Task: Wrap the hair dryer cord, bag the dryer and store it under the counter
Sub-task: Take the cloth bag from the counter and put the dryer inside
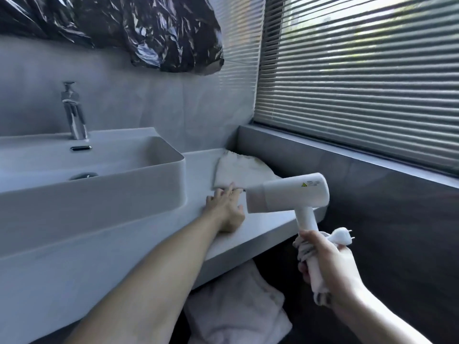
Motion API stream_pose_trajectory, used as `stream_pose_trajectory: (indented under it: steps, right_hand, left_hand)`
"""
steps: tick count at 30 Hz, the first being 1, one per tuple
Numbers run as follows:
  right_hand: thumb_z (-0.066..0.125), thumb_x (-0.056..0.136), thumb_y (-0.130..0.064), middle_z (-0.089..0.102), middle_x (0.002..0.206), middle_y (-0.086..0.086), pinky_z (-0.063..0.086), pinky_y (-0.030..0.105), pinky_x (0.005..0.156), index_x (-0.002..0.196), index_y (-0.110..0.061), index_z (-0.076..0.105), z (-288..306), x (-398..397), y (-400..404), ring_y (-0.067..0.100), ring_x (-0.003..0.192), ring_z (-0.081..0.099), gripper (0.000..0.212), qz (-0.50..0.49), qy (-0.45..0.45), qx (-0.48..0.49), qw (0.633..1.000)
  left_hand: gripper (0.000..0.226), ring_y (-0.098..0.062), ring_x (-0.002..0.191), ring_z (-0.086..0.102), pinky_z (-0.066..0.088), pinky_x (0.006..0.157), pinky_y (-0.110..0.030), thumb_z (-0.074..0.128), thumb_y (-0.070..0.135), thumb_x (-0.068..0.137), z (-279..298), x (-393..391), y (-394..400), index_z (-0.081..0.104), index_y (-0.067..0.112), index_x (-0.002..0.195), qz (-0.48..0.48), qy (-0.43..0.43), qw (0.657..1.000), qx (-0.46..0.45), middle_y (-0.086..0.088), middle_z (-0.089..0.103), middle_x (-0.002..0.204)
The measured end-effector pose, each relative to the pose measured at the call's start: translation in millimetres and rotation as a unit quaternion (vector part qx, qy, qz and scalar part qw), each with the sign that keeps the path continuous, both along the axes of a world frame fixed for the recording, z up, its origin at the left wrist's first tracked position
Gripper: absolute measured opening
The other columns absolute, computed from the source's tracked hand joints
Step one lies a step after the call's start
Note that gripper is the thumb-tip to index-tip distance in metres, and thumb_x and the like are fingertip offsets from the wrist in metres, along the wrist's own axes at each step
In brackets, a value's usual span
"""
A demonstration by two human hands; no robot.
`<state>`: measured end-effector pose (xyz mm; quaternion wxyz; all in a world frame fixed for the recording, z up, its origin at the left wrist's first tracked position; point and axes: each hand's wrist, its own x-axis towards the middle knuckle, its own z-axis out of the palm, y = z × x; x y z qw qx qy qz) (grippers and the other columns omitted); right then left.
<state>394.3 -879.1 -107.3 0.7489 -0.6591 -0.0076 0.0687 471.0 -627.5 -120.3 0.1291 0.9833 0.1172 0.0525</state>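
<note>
A white hair dryer is held upright off the counter's right end, nozzle pointing left. My right hand grips its handle, with the white cord wound around the handle under my fingers and the plug sticking out to the right. A white cloth bag lies flat on the counter near the back corner. My left hand reaches over the counter, fingers spread, fingertips touching the bag's near edge.
A white basin with a chrome tap fills the left of the counter. White towels lie folded under the counter. Window blinds and a grey sill run along the right. Crinkled black plastic hangs on the wall above.
</note>
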Motion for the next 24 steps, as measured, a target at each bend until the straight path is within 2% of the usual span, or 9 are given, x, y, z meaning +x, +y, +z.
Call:
stream_pose_trajectory:
  steps: [3,5,7,9,12,15,18,21,24]
  right_hand:
    - [0.072,0.093,-0.024,0.055,0.054,0.008,0.039,0.024,0.044,0.084,-0.003,0.069,-4.6,5.8,3.5,0.022,0.043,0.052,0.023,-0.006,0.004,0.011,1.0]
    - [0.073,0.092,-0.025,0.056,0.055,0.01,0.039,0.024,0.044,0.082,-0.003,0.069,-7.7,5.7,4.3,0.022,0.043,0.051,0.024,-0.01,0.004,0.015,1.0]
    - [0.073,0.092,-0.026,0.056,0.057,0.01,0.04,0.025,0.045,0.081,-0.003,0.07,-8.8,2.0,5.0,0.023,0.044,0.052,0.025,-0.012,0.006,0.01,1.0]
    - [0.073,0.092,-0.026,0.056,0.058,0.01,0.04,0.025,0.046,0.08,-0.003,0.071,-7.9,-4.6,3.8,0.022,0.044,0.052,0.026,-0.016,0.006,0.009,1.0]
    - [0.072,0.092,-0.024,0.057,0.057,0.01,0.04,0.026,0.047,0.08,-0.003,0.071,-1.5,-19.0,4.1,0.021,0.043,0.052,0.025,-0.02,0.007,0.012,1.0]
    - [0.073,0.092,-0.026,0.059,0.059,0.01,0.041,0.028,0.047,0.082,-0.003,0.073,5.6,-36.6,6.4,0.021,0.044,0.054,0.025,-0.015,0.012,0.023,1.0]
    - [0.075,0.09,-0.029,0.059,0.06,0.011,0.043,0.027,0.046,0.084,-0.003,0.073,11.6,-60.9,9.7,0.022,0.047,0.054,0.027,-0.007,0.026,0.041,0.999]
    - [0.075,0.09,-0.028,0.055,0.059,0.011,0.043,0.027,0.047,0.08,-0.005,0.072,18.0,-89.0,13.6,0.022,0.046,0.052,0.025,0.026,0.04,0.05,0.998]
    - [0.077,0.084,-0.029,0.054,0.057,0.011,0.043,0.031,0.053,0.073,-0.007,0.071,24.4,-119.9,16.8,0.022,0.045,0.051,0.025,0.062,0.052,0.038,0.996]
  left_hand:
    - [0.076,-0.03,0.159,0.014,0.018,0.126,-0.047,0.033,0.04,0.098,0.4,17.8,9.2,0.008,0.028,0.168,0.012,0.012,1.0,-0.025,0.006,-0.002,0.179]
    - [0.078,-0.035,0.156,0.021,0.024,0.123,-0.048,0.033,0.047,0.094,1.0,25.0,10.5,0.009,0.034,0.167,0.047,0.021,0.997,-0.05,-0.001,0.014,0.177]
    - [0.071,-0.036,0.15,0.03,0.029,0.119,-0.048,0.031,0.046,0.094,3.0,26.6,9.7,0.025,0.029,0.163,0.042,0.011,0.999,-0.03,-0.006,0.032,0.168]
    - [0.06,-0.036,0.141,0.04,0.032,0.115,-0.046,0.028,0.041,0.097,5.1,22.1,8.0,0.045,0.023,0.152,0.024,0.002,1.0,-0.004,-0.007,0.041,0.157]
    - [0.057,-0.032,0.135,0.047,0.036,0.114,-0.044,0.031,0.045,0.094,11.6,-4.4,11.8,0.058,0.031,0.143,0.001,0.019,1.0,-0.014,-0.003,0.047,0.146]
    - [0.058,-0.027,0.139,0.047,0.034,0.118,-0.041,0.041,0.051,0.091,17.6,-61.6,24.9,0.059,0.038,0.145,-0.017,0.031,0.999,-0.033,0.006,0.049,0.149]
    - [0.062,-0.024,0.143,0.047,0.033,0.119,-0.039,0.041,0.053,0.088,22.7,-149.9,43.1,0.06,0.036,0.145,-0.014,0.02,1.0,0.004,0.011,0.05,0.153]
    - [0.058,-0.024,0.137,0.053,0.038,0.112,-0.037,0.041,0.052,0.087,28.6,-249.6,71.0,0.064,0.035,0.138,0.022,0.026,0.998,0.05,0.011,0.059,0.146]
    - [0.047,-0.023,0.123,0.063,0.046,0.096,-0.034,0.041,0.057,0.089,37.9,-342.0,121.9,0.069,0.034,0.119,0.093,0.049,0.991,0.084,0.011,0.07,0.128]
